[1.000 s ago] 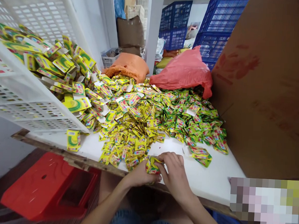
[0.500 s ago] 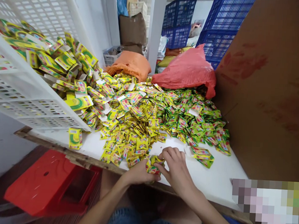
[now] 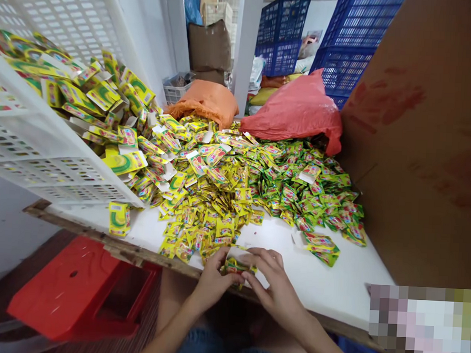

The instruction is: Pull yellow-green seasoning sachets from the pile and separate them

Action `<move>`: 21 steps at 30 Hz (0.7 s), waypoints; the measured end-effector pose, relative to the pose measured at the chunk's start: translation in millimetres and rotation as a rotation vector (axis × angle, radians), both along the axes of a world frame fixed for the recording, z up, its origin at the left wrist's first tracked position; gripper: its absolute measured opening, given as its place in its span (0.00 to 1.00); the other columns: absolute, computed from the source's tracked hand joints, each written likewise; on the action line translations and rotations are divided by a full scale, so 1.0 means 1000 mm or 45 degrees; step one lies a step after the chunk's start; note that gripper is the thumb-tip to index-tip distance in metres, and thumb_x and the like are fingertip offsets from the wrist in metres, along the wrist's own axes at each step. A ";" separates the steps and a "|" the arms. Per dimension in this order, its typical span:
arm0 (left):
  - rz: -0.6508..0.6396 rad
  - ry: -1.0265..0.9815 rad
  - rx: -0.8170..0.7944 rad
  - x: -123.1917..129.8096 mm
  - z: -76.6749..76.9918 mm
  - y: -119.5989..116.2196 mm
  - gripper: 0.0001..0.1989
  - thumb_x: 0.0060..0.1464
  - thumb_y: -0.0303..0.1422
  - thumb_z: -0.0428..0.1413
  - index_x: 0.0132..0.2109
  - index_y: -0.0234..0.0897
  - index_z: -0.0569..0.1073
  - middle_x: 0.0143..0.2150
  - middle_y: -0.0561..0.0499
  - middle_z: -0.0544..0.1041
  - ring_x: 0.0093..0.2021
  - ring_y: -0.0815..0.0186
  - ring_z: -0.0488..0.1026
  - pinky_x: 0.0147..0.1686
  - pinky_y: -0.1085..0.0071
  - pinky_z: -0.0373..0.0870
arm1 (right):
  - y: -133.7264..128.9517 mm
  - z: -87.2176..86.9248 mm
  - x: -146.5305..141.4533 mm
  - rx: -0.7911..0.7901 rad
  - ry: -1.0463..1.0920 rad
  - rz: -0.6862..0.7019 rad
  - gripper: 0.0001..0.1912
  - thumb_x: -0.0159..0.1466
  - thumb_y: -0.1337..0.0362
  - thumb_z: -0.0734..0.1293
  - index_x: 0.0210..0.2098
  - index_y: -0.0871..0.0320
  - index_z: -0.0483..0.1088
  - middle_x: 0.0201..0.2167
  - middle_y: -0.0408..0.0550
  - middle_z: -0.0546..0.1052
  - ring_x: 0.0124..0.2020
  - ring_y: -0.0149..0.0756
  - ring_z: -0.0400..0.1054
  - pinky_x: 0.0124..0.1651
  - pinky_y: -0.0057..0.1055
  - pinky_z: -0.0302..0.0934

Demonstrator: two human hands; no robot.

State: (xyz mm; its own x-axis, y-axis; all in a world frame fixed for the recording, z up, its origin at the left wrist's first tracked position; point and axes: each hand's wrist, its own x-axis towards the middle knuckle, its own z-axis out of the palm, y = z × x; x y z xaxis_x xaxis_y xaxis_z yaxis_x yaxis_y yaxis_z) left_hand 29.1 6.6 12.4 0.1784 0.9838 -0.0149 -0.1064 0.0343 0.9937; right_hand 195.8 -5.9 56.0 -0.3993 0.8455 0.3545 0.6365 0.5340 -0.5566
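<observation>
Low over the table's front edge, my left hand [image 3: 213,278] grips one end of a small yellow-and-green carton [image 3: 236,266]. My right hand [image 3: 274,278] has its thumb and fingers on the other end. A pale flap shows on the carton's upper side; what is inside is hard to make out. Just beyond my hands lies a heap of yellow sachets [image 3: 201,227], with green sachets [image 3: 290,192] piled to its right. An open carton with green packets [image 3: 321,248] rests on the white table [image 3: 282,252] to the right.
A white perforated crate [image 3: 81,181] on the left spills printed cartons [image 3: 105,93]. One carton [image 3: 119,218] lies by the edge. An orange sack [image 3: 208,98] and red bag [image 3: 298,108] stand behind; a large cardboard box [image 3: 423,128] walls the right. A red stool [image 3: 64,283] is below.
The carton has turned between my hands, and its pale flap now shows. My left hand has shifted slightly left, with its fingers round the carton's end. The heaps look unchanged.
</observation>
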 end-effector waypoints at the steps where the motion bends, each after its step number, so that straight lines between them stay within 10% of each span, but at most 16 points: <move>1: 0.014 0.012 -0.012 0.000 -0.001 -0.002 0.18 0.38 0.28 0.64 0.39 0.35 0.70 0.36 0.53 0.74 0.38 0.64 0.69 0.39 0.73 0.65 | -0.003 -0.008 -0.002 -0.002 0.112 -0.063 0.11 0.62 0.66 0.62 0.45 0.52 0.65 0.42 0.49 0.72 0.46 0.41 0.64 0.46 0.40 0.61; 5: 0.012 0.040 -0.008 0.000 -0.001 -0.007 0.18 0.38 0.28 0.64 0.39 0.35 0.69 0.36 0.52 0.74 0.39 0.63 0.70 0.39 0.72 0.65 | -0.013 -0.035 -0.010 0.069 0.394 -0.233 0.10 0.62 0.66 0.62 0.44 0.54 0.64 0.38 0.48 0.73 0.44 0.39 0.65 0.44 0.36 0.62; 10: 0.075 -0.005 0.137 -0.008 -0.001 -0.021 0.28 0.50 0.30 0.57 0.55 0.43 0.52 0.49 0.46 0.69 0.47 0.62 0.70 0.46 0.66 0.66 | -0.015 -0.034 -0.015 0.135 0.200 -0.046 0.14 0.64 0.70 0.59 0.48 0.52 0.66 0.41 0.49 0.72 0.44 0.40 0.65 0.46 0.39 0.60; 17: 0.235 0.264 0.388 -0.015 -0.024 -0.027 0.18 0.50 0.30 0.57 0.49 0.41 0.65 0.49 0.45 0.68 0.51 0.58 0.67 0.50 0.61 0.65 | -0.011 -0.012 -0.015 0.029 -0.170 0.020 0.18 0.62 0.70 0.59 0.51 0.50 0.66 0.41 0.52 0.70 0.44 0.44 0.64 0.42 0.41 0.61; 21: 0.171 0.316 0.431 -0.016 -0.020 -0.022 0.08 0.52 0.28 0.56 0.41 0.41 0.72 0.41 0.48 0.75 0.45 0.62 0.71 0.47 0.65 0.66 | -0.016 -0.023 -0.010 0.014 0.104 -0.048 0.18 0.64 0.70 0.58 0.52 0.52 0.63 0.44 0.52 0.70 0.47 0.42 0.63 0.46 0.41 0.62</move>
